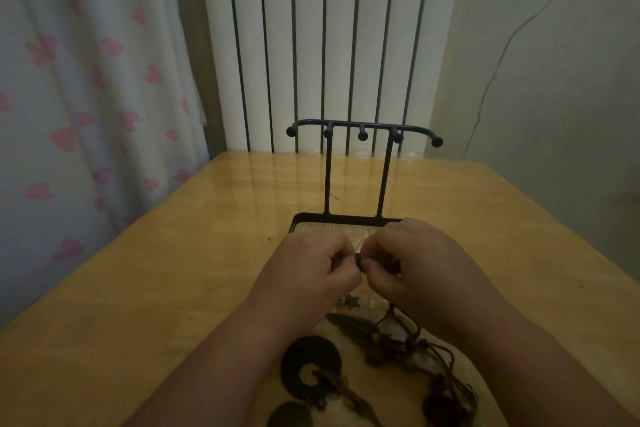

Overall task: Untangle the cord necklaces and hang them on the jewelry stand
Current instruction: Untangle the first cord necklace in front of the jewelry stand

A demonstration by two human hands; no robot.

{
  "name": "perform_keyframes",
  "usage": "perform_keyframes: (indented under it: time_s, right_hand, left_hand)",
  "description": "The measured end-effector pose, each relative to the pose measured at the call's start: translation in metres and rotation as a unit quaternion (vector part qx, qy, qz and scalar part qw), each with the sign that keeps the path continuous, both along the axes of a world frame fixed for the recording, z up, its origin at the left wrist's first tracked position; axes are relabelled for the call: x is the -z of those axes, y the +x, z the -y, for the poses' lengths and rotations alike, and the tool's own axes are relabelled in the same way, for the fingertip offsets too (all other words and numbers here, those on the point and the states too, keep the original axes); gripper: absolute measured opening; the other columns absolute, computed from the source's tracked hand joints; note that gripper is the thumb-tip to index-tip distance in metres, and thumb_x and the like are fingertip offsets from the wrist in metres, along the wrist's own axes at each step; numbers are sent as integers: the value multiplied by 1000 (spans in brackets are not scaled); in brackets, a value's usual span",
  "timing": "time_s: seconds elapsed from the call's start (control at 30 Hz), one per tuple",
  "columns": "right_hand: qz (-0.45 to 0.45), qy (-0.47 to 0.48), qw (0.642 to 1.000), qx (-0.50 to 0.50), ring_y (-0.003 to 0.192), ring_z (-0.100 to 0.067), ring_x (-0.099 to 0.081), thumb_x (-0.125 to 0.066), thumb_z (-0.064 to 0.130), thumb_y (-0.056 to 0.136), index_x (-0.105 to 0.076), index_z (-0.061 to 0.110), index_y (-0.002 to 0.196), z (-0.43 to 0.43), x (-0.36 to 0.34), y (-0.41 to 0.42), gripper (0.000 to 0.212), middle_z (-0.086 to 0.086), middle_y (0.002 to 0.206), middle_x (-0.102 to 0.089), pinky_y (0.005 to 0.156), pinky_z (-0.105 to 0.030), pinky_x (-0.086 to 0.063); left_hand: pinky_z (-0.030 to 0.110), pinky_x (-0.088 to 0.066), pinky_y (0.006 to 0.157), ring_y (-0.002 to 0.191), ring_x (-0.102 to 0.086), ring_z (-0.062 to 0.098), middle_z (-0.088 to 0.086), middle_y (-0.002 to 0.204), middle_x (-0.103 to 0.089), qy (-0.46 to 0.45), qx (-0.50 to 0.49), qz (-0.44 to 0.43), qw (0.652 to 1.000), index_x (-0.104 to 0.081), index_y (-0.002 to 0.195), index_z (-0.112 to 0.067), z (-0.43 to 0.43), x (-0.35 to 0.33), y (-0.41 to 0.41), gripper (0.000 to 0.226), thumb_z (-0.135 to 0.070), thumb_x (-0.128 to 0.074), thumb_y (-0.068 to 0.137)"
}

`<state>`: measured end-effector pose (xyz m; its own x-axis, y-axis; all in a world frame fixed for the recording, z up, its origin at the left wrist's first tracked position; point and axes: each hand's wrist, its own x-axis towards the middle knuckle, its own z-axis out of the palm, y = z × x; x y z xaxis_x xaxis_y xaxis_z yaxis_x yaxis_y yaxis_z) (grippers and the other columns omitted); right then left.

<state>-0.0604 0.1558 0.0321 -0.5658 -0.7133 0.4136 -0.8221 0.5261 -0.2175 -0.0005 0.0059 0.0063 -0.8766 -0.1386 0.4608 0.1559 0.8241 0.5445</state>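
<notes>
The stand (327, 173) has bare hooks: nothing hangs there yet, so the task looks to be at an early stage. The left hand (310, 269) and right hand (414, 265) meet over the stand's base, each grip narrow, with fingertips pinching a dark bit of cord (360, 262) between them, probably a knot. The necklaces (398, 347) lie bunched on the table (166, 288) near the wrists, cords crossing, with a disc pendant (310, 362) to the left. All the untangling and hanging seems left to do.
</notes>
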Motion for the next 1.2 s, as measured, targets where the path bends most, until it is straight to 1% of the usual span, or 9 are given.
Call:
perform_keyframes:
  time_s: [0.23, 0.4, 0.5, 0.67, 0.83, 0.93, 1.03, 1.13, 1.2]
  right_hand:
    - [-12, 2, 1000, -7, 85, -4, -43, -53, 34, 93, -66, 29, 102, 1, 3, -1, 16, 18, 84, -47, 70, -12, -35]
    - [-31, -8, 999, 5, 82, -7, -45, -50, 35, 88, -65, 24, 94, 4, 8, -2, 19, 13, 82, -52, 70, -17, -38]
    - [-27, -17, 999, 5, 79, -7, -43, -53, 33, 91, -60, 26, 92, 4, 6, 0, 10, 13, 79, -48, 68, -16, -36]
    - [-1, -21, 1000, 6, 78, -2, -41, -53, 33, 91, -50, 30, 85, 6, 6, 1, 8, 14, 79, -45, 65, -18, -37]
    - [59, -58, 996, 13, 78, -3, -42, -51, 35, 90, -48, 30, 82, 6, 7, 3, 10, 13, 81, -48, 63, -18, -38]
    - [92, -84, 992, 15, 72, -5, -47, -52, 36, 87, -49, 31, 78, 8, 6, 5, 11, 11, 78, -51, 58, -18, -40]
    - [113, -90, 989, 19, 70, -6, -50, -51, 38, 87, -51, 33, 79, 7, 6, 5, 10, 10, 78, -53, 57, -18, -42]
    - [105, -59, 993, 15, 77, -3, -50, -55, 33, 92, -52, 36, 83, 5, 6, 4, 10, 13, 83, -53, 65, -19, -46]
    - [89, -52, 995, 12, 81, -2, -48, -55, 33, 93, -53, 36, 86, 5, 7, 4, 8, 15, 85, -52, 69, -19, -46]
  left_hand:
    - [14, -40, 58, 70, -53, 1, -12, 67, -56, 17, 8, -3, 1000, -55, 71, -36, 0, 1, -1, 20, -25, -59, 87]
    - [12, -39, 52, 58, -52, -2, -15, 60, -57, 85, 14, 0, 996, -59, 68, -35, 0, -1, 0, 25, -20, -60, 87]
    - [12, -40, 52, 57, -51, -2, -22, 61, -58, 127, 18, 11, 992, -60, 68, -34, 0, -2, -1, 23, -20, -60, 86]
    - [14, -44, 53, 57, -53, 0, -17, 61, -60, 180, 32, 29, 983, -65, 69, -28, 1, -4, -1, 23, -15, -60, 86]
    - [24, -46, 59, 57, -52, 1, -12, 57, -59, 244, 39, 59, 967, -66, 69, -25, 1, -3, -3, 25, -13, -57, 89]
    - [24, -44, 60, 58, -53, 2, -11, 58, -58, 281, 46, 77, 955, -67, 70, -23, 1, -3, -2, 26, -14, -56, 91]
    - [19, -44, 59, 58, -54, -1, -12, 61, -62, 254, 41, 65, 964, -68, 72, -26, 2, -3, -1, 23, -17, -59, 91]
    - [10, -41, 55, 61, -54, -5, -24, 65, -60, 144, 23, 39, 989, -64, 74, -35, 1, -6, 1, 19, -21, -63, 88]
    - [9, -41, 55, 63, -54, -6, -24, 66, -60, 110, 27, 35, 993, -62, 75, -37, 1, -8, 4, 20, -22, -63, 87]
